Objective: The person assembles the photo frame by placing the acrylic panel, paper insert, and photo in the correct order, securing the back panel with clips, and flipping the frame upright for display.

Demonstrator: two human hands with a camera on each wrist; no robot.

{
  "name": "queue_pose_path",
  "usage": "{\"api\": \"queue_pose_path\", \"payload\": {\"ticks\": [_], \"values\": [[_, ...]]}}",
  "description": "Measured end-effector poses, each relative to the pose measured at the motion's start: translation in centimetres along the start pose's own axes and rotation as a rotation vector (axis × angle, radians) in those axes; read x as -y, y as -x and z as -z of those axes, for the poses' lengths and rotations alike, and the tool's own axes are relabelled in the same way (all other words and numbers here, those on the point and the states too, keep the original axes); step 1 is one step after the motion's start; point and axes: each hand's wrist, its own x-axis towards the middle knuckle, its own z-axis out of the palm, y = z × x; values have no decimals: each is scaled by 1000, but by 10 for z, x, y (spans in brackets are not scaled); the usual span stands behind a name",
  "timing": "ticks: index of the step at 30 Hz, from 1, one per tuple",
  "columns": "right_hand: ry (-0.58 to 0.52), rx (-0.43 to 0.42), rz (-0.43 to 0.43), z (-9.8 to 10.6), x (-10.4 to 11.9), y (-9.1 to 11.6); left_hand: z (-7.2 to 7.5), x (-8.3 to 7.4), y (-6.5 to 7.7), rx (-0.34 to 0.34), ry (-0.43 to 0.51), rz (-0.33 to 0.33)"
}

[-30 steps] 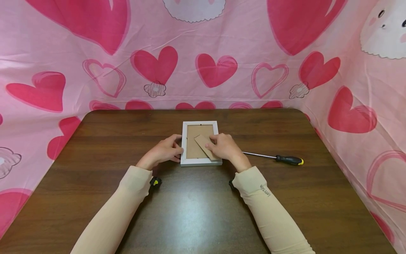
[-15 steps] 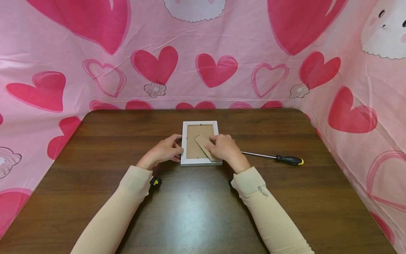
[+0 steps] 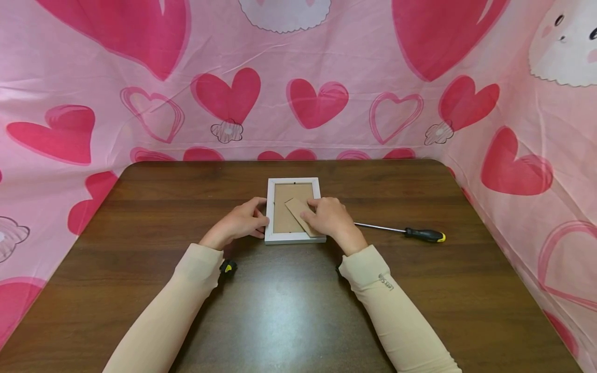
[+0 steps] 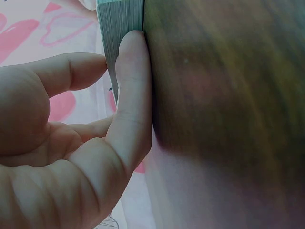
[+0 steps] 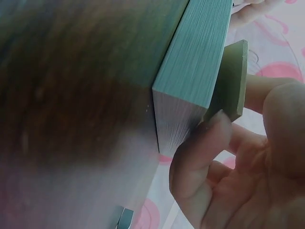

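A white picture frame (image 3: 294,238) lies face down on the table, its brown backing board (image 3: 282,207) showing. A narrow cardboard stand (image 3: 298,211) slants across the lower right of the backing. My right hand (image 3: 332,215) pinches this stand, thumb on its upper face; in the right wrist view the stand (image 5: 233,81) tilts up from the frame's thick side (image 5: 195,52). At the opposite side, my left hand (image 3: 242,220) rests against the frame. The left wrist view shows one finger lying nearly straight along the side face (image 4: 123,19), the thumb tip at its edge.
A screwdriver (image 3: 425,234) with a black and yellow handle lies right of the frame, its shaft pointing toward my right hand. The dark wooden table (image 3: 186,176) is bounded at the back and sides by pink heart-patterned cloth (image 3: 354,62).
My right forearm has shifted very slightly left, and the stand's lower end has dropped a little. The frame and left hand stay in place.
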Motion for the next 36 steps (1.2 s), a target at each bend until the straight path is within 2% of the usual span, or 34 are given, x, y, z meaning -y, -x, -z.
{"api": "queue_pose_path", "payload": {"ticks": [13, 25, 32, 36], "values": [[5, 2, 7, -2, -3, 0, -4, -4, -1, -26, -65, 6], [-9, 11, 2, -2, -3, -2, -6, -5, 1, -61, -192, -32], [-20, 14, 8, -2, -3, -2, -8, -6, 1, -85, -321, -46], [-25, 16, 8, -2, -3, -2, -10, -7, 1, -94, -359, -55]]}}
